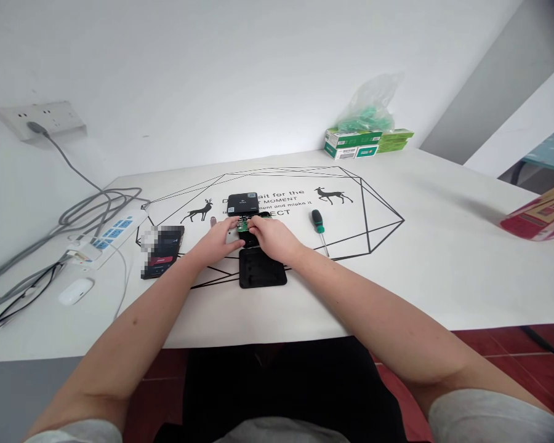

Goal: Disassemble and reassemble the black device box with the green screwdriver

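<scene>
A small green circuit board [243,225] is between my two hands at the middle of the table. My left hand [216,243] grips its left edge with the fingertips, thumb low beside a black part [248,239] under the board. From the right, my right hand [275,237] pinches the board with closed fingers. Just behind lies a black flat case [242,203] with pale labels. Nearer to me rests a black square cover [262,269], hollow side up. A screwdriver [318,223] with a green and black handle lies to the right. The lower black part is mostly hidden by my hands.
On the left are a pixelated phone [164,252], a power strip [117,231] with grey cables, a white earbud case [76,291] and glasses [25,296]. Green boxes [355,140] carry a plastic bag [372,104] at the back. A red package [540,215] sits at right.
</scene>
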`<state>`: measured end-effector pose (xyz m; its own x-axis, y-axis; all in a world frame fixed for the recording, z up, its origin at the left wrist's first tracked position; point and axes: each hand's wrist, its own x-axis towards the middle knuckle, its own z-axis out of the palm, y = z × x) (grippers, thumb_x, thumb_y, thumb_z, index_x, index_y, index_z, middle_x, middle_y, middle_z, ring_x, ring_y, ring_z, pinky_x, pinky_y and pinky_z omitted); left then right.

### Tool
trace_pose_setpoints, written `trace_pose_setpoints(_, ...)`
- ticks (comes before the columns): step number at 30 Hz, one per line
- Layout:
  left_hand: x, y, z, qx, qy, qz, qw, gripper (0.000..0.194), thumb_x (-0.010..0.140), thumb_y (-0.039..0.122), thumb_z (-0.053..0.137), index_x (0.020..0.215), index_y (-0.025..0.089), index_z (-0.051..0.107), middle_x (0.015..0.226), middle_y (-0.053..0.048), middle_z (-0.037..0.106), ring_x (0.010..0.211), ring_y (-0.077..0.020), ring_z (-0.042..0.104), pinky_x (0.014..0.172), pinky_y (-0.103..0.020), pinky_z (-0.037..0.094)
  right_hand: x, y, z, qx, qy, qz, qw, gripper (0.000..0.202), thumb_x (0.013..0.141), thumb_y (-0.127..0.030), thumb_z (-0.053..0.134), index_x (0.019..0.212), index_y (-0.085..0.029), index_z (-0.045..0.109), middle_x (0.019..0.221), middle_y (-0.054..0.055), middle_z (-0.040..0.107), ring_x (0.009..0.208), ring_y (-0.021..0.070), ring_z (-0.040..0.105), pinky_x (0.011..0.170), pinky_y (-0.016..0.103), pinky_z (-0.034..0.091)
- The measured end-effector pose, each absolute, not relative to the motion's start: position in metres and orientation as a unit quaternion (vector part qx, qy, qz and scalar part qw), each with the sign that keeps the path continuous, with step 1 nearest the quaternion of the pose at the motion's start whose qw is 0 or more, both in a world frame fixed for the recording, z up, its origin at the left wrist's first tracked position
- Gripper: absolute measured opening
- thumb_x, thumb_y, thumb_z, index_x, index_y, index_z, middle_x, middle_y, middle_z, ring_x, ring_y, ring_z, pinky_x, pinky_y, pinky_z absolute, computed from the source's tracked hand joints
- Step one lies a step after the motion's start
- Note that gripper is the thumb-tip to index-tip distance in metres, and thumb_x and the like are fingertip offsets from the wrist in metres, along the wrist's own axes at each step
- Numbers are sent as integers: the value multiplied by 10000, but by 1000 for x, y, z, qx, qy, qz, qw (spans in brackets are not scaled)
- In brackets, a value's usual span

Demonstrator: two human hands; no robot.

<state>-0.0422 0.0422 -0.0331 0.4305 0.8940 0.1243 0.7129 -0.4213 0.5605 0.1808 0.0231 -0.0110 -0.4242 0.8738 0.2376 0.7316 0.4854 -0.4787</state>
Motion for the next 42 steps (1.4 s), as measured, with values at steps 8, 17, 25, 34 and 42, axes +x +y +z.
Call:
trace_pose_setpoints(8,-42,44,-38,831,494,190,171,749,974,508,628,1616,176,431,1650,-169,540,1581,-361,441,1346,-565,263,186,28,-14,-447,-847,161,237,201,1091,-133,460,1093,-189,654,1180,126,797,1066,242,723,884,323,479)
trace_pose_setpoints(17,-37,43,-38,826,513,173,157,827,961,515,643,1667,181,373,1693,-165,480,1609,-381,331,1301,-577,335,187,33,-16,-420,-856,175,246,199,1071,-108,477,1048,-190,657,1141,117,790,1085,240,709,931,331,492)
trace_pose_setpoints(25,-39,44,-38,828,506,172,171,820,961,505,628,1679,218,357,1724,-151,453,1641,-379,300,1355,-638,174,191,36,-17,-435,-839,203,255,206,1077,-124,482,1061,-198,674,1194,101,809,1066,228,732,921,328,499)
trace_pose_setpoints(34,-39,45,-41,820,523,155,171,828,968,505,606,1688,175,365,1736,-170,424,1664,-422,222,1323,-637,266,194,41,-18,-427,-852,199,229,218,1064,-120,522,1143,-179,717,1206,111,801,1113,227,718,979,340,503)
trace_pose_setpoints(42,-40,43,-39,827,514,166,156,781,956,468,617,1669,221,416,1691,-139,499,1637,-402,290,1311,-627,305,198,42,-19,-436,-846,170,254,100,1047,-219,625,1094,-189,707,1217,116,763,1155,253,678,1019,376,497)
